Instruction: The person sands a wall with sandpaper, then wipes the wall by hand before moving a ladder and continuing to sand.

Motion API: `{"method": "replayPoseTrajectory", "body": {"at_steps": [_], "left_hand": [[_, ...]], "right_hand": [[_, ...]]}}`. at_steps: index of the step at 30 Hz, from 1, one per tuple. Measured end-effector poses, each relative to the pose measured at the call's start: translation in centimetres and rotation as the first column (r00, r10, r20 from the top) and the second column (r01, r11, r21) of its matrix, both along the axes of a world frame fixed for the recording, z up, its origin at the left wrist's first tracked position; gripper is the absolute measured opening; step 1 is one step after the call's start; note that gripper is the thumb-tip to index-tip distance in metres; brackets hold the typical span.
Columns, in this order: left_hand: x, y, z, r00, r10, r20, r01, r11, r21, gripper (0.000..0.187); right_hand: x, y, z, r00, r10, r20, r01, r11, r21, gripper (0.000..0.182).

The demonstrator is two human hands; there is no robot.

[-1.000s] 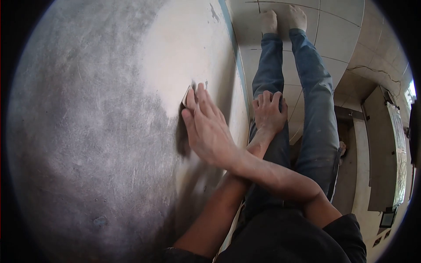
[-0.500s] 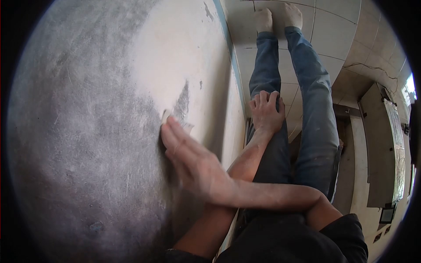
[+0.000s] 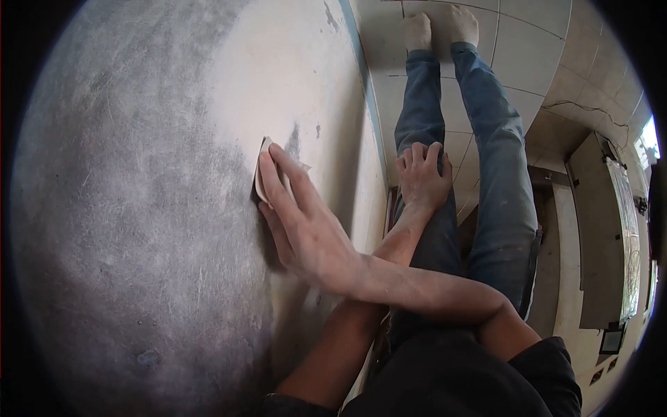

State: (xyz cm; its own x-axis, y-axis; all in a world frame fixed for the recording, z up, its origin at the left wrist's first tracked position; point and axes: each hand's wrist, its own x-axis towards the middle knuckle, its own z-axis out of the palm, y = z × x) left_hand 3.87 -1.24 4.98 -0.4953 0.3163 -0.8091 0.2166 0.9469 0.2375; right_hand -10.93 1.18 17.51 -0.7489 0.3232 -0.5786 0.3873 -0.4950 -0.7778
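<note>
My right hand (image 3: 309,233) reaches across my body to the wall (image 3: 153,222), with its fingers pressing a folded pale piece of sandpaper (image 3: 260,182) against the surface. One edge of the sheet shows left of the fingertips and a corner juts out to their right; the rest is hidden beneath them. Bare grey wall meets a whitish patch around this spot, near a dark mark. Below the crossing right forearm, my left arm extends to my left leg, where my left hand (image 3: 422,182) rests with fingers apart and holds nothing.
My legs in blue jeans (image 3: 497,167) stretch along the wall, bare feet on pale floor tiles (image 3: 524,52). A blue strip (image 3: 373,115) runs along the wall's edge. To the right are a tall grey panel (image 3: 601,236) and a thin cable (image 3: 583,105).
My right hand and the sandpaper have slid up the picture along the wall, and its fingers show more spread. The left hand stays on the leg.
</note>
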Motion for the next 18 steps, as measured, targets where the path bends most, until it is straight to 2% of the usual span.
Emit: {"method": "replayPoseTrajectory", "body": {"at_steps": [5,8,11,14,17,18], "left_hand": [[0.2,-0.2,0.1,1.000,-0.008,0.012,0.008,1.000,-0.002,0.030],[0.0,0.2,-0.1,1.000,-0.009,-0.003,0.009,1.000,0.004,0.031],[0.3,-0.3,0.1,1.000,-0.016,-0.015,0.017,1.000,0.004,0.031],[-0.2,0.0,0.1,1.000,-0.014,-0.008,0.014,1.000,0.019,0.030],[-0.1,-0.1,0.0,1.000,-0.008,0.007,0.008,1.000,0.018,0.030],[-0.1,0.0,-0.1,1.000,-0.005,0.008,0.005,1.000,0.017,0.030]], "right_hand": [[1.4,0.8,3.3,0.993,0.095,-0.074,-0.097,0.995,-0.025,0.059],[0.4,0.4,1.2,0.998,0.040,-0.043,-0.037,0.997,0.073,0.059],[-1.4,0.0,-1.5,0.998,0.002,0.066,-0.008,0.996,0.094,0.058],[0.3,-0.2,0.7,0.999,0.031,-0.035,-0.027,0.992,0.126,0.058],[1.4,0.2,1.9,0.985,0.144,-0.099,-0.126,0.977,0.171,0.055],[1.2,0.2,0.9,0.986,0.154,-0.065,-0.137,0.966,0.218,0.055]]}}
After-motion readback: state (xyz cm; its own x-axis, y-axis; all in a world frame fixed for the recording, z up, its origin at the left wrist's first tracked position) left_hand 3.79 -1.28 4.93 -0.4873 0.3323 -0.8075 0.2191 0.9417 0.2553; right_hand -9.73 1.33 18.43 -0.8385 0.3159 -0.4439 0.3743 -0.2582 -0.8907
